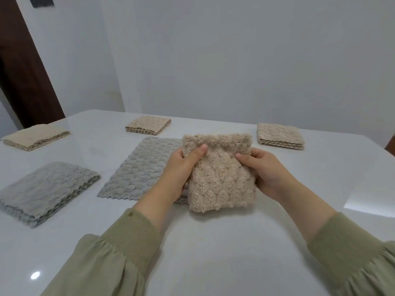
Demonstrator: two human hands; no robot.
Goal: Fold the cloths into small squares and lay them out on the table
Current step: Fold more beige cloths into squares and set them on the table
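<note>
A folded beige fluffy cloth [220, 178] is held just above the white table [213, 253] in the middle. My left hand [181, 167] grips its left edge with the thumb on top. Its right edge is pinched by my right hand [267, 167]. An unfolded grey cloth [139, 169] lies flat on the table, partly under my left hand and the beige cloth. A folded grey cloth [44, 191] rests at the left. Folded beige cloths lie at the far left [36, 137], the far middle [148, 124] and the far right [280, 135].
A white wall stands right behind the table's far edge. A dark brown door frame [23, 71] rises at the left. The table's right edge [384, 152] runs close to the far-right beige cloth.
</note>
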